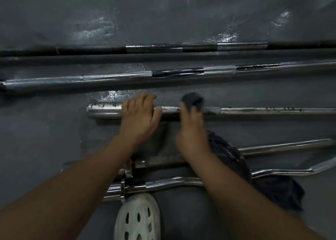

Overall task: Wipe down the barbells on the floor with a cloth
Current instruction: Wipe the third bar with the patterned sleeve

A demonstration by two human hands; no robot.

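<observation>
On the dark grey floor (45, 130), the long chrome steel barbell (254, 110) looks heavy and slick. Left hand (138, 116) rests loose-fingered on it, while right hand (190, 130) squeezes the soft dark grey cloth (192, 98) round its shaft.

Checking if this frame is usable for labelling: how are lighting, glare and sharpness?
Head view: dim overall; white glare patches on the wet dark grey floor and along the chrome barbell under the hands; the right hand gripping the dark grey cloth looks slightly motion-blurred; wide-angle distortion bows the far knurled steel bar.
</observation>
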